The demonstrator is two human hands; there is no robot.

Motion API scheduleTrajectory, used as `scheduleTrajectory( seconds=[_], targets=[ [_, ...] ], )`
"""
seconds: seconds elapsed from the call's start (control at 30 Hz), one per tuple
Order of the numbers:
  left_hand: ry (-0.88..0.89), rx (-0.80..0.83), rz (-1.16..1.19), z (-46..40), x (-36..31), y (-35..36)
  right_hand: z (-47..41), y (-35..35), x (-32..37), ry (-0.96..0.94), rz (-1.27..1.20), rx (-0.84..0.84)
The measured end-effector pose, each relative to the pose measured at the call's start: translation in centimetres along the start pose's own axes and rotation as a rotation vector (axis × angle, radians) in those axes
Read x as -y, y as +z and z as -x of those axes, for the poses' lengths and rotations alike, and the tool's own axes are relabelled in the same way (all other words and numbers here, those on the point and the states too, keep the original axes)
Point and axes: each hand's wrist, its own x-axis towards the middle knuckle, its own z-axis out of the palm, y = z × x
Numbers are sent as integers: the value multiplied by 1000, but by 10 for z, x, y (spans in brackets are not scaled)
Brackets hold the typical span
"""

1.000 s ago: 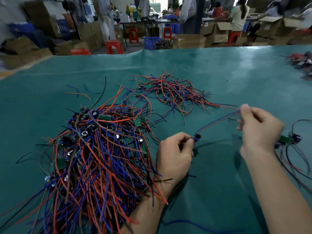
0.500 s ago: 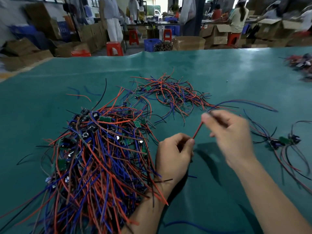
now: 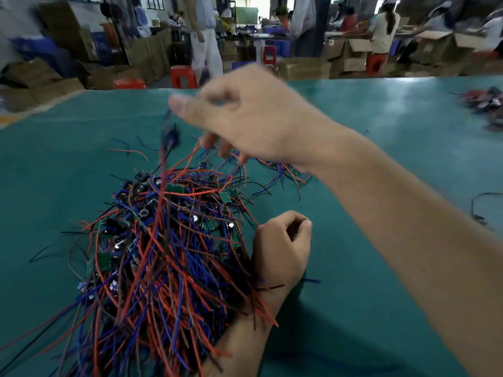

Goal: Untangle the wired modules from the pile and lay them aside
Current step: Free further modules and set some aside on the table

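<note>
A big tangled pile of wired modules (image 3: 163, 254), red, blue and black leads with small green boards, lies on the teal table (image 3: 353, 308) at the left. My right hand (image 3: 253, 118) hovers raised over the pile's far side. Its thumb and forefinger pinch the leads of one wired module (image 3: 171, 137), which dangles blurred below the fingertips while its wires trail down into the pile. My left hand (image 3: 280, 251) rests on the table against the pile's right edge, its fingers curled with thumb meeting forefinger, and no wire shows in it.
A smaller bunch of wires (image 3: 288, 170) lies beyond the pile, partly hidden by my right wrist. A loose black lead (image 3: 479, 208) sits at the right edge and another heap (image 3: 484, 104) at the far right. Cardboard boxes, stools and people stand past the table's far edge.
My right hand dropped the earlier module on the right, swung left across the table and rose above the pile pinching another module. My left hand stayed put; the red wire at its fingertips is gone.
</note>
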Motion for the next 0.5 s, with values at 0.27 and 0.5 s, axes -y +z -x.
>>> scheduleTrajectory(
  seconds=[0.27,0.5],
  targets=[
    [-47,-3,7,-1,0,0,-27,11,-151,577,616,108],
    [-74,-3,6,-2,0,0,-10,8,-187,667,550,-93]
  ],
)
